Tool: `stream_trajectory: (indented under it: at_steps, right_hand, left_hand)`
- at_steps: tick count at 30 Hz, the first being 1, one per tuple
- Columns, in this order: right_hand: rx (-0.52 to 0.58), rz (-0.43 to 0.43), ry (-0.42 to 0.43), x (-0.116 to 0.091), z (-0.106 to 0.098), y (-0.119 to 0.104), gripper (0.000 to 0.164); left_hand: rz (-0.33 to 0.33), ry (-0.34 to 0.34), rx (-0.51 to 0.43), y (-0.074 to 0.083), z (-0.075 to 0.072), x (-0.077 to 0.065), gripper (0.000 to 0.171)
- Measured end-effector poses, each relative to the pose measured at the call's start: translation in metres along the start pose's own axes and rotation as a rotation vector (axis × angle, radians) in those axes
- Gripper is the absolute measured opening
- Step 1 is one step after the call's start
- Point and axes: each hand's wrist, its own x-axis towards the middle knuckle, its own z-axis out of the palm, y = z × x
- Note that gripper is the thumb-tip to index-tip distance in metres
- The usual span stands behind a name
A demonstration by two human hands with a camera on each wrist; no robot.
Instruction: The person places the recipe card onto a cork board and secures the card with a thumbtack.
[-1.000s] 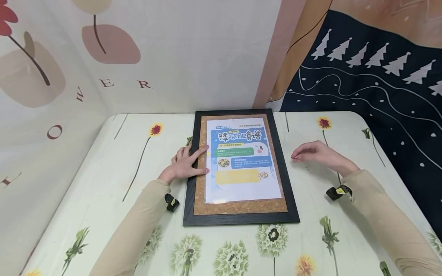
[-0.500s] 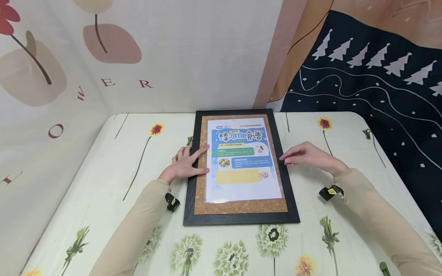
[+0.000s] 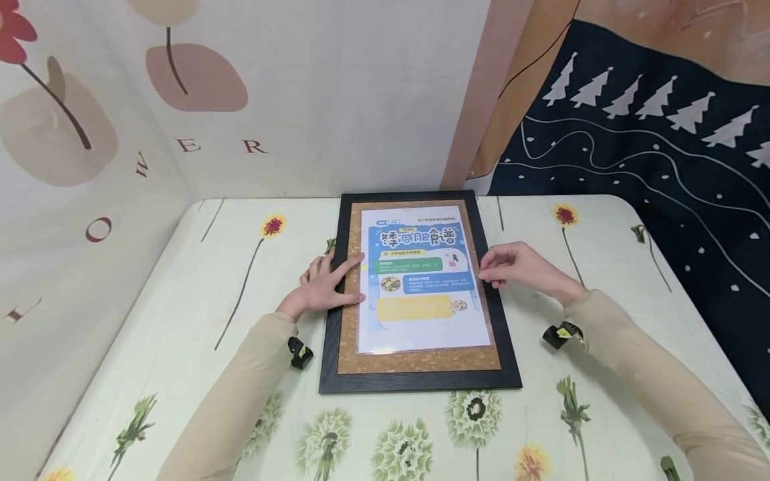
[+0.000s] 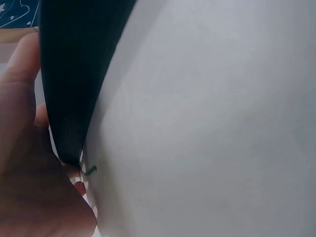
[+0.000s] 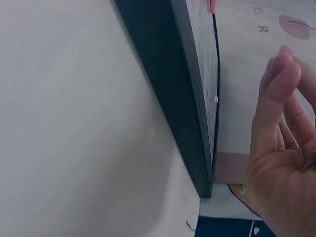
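Observation:
A black-framed cork board (image 3: 421, 381) lies on the table with a blue and white printed sheet (image 3: 421, 334) on it. Across the board's left edge rests my left hand (image 3: 320, 287), its thumb and index finger spread straight to the sheet's left edge. In the left wrist view, that hand lies along the outer side of the black frame (image 4: 79, 74). At the sheet's right edge, over the frame, is my right hand (image 3: 520, 267). Its thumb and fingertips (image 5: 286, 74) pinch together on something tiny, mostly hidden. A small pink pin (image 5: 216, 99) sits at the sheet's top.
The board's far edge lies near the wall cloth (image 3: 337, 133) at the back of the table. A flower-patterned tablecloth (image 3: 240, 387) covers the table. A dark cloth with white trees (image 3: 637, 153) hangs at the right.
From the tablecloth on the right, my right hand has moved left, over the frame to the sheet's right edge, its fingertips still together. The left hand and board have stayed put.

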Motion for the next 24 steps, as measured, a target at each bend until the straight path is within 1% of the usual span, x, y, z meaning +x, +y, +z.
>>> stream_trajectory:
  at_steps: [4,9,13,17,20,24]
  right_hand:
    - [0.015,-0.026,0.010,0.004,0.004,-0.002,0.016]
    - [0.036,-0.038,-0.008,0.007,0.010,-0.006,0.020]
    - [0.041,-0.046,-0.061,0.010,0.015,-0.007,0.021]
    - [0.014,-0.065,-0.128,0.012,0.020,-0.009,0.020]
    - [-0.011,-0.086,-0.161,0.012,0.025,-0.011,0.018]
    - [-0.007,-0.113,-0.198,0.012,0.033,-0.013,0.018]
  left_hand:
    - [0.002,-0.001,-0.003,0.000,0.000,0.000,0.086]
    - [0.003,-0.008,-0.017,0.000,-0.001,-0.001,0.086]
    - [0.003,-0.009,-0.018,0.001,-0.002,-0.001,0.086]
    - [0.003,-0.011,-0.019,0.001,-0.003,-0.001,0.086]
    - [-0.002,-0.012,-0.017,0.002,-0.002,-0.001,0.086]
    - [-0.005,-0.010,-0.012,0.001,-0.002,-0.001,0.086]
